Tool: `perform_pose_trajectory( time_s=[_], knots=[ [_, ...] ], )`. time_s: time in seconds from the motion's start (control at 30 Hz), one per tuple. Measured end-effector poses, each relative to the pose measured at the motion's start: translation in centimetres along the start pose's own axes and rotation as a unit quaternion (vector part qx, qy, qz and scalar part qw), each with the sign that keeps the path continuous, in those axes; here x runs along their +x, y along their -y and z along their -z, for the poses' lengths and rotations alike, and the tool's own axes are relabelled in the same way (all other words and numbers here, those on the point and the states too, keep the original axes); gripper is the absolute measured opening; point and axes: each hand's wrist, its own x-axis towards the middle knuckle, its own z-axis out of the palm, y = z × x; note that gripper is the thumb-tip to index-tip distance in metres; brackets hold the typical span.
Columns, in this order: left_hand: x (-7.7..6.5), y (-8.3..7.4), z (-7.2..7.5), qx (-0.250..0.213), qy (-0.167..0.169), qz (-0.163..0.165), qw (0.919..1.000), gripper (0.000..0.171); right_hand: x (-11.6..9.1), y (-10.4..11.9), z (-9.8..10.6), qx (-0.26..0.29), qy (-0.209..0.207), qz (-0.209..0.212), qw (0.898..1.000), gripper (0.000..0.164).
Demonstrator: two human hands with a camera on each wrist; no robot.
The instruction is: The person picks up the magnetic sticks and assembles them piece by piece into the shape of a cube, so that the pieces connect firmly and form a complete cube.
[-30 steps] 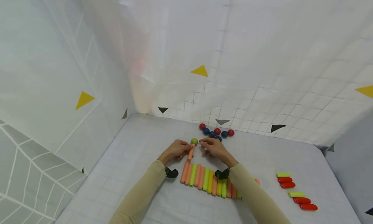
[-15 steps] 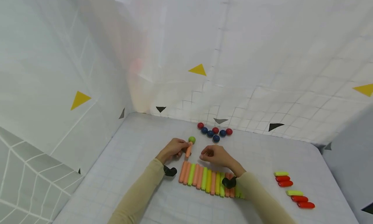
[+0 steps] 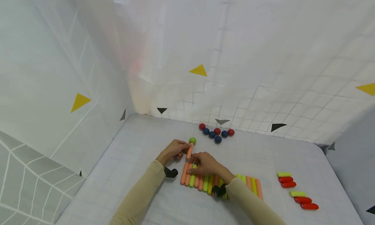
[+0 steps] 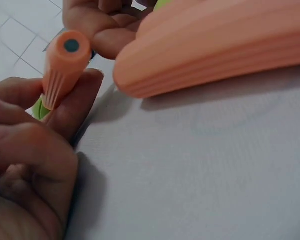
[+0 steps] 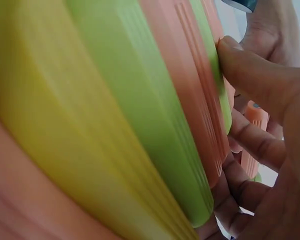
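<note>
My left hand [image 3: 175,148] pinches an orange building stick [image 3: 189,152] between thumb and fingertips. A green ball [image 3: 192,140] sits at the stick's far end, and a dark round disc shows in its near end in the left wrist view. My right hand [image 3: 206,163] is over the left part of a row of orange, yellow and lime sticks [image 3: 211,185]. Its thumb lies on top and its fingers curl at the far ends, gripping the second orange stick [image 3: 188,179] from the left. The right hand and wrist hide part of the row.
Several blue and red balls [image 3: 218,139] lie in a cluster near the back wall. At the right are two small groups, each with a short lime stick [image 3: 297,194] and two red pieces [image 3: 309,206]. White sheeting with triangle marks walls the table.
My right hand pulled back from beside the green ball, then came down and left onto the row of sticks. The left hand keeps its pinch on the orange stick.
</note>
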Motion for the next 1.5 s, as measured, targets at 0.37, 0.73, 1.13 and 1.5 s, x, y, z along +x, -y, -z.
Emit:
perform_pose_trajectory(
  time_s=[0.37,0.73,1.13,1.5],
  knots=[
    [-0.1,0.2,0.1,0.001,0.009,-0.002,1.0,0.035,0.1,-0.7,0.8,0.062,0.034,-0.027,0.997,0.031],
    [0.0,0.5,-0.1,-0.004,0.005,0.009,0.9999,0.032,-1.9,-3.9,2.7,0.18,-0.097,-0.135,0.97,0.036],
    [-0.2,0.3,0.0,-0.004,0.001,0.002,1.0,0.031,-1.6,-5.4,3.1,0.224,-0.261,-0.267,0.9,0.044],
    [-0.2,0.2,0.0,-0.014,0.011,-0.006,0.9998,0.03,-0.4,-5.9,2.9,0.269,-0.278,-0.296,0.873,0.062]
  ],
)
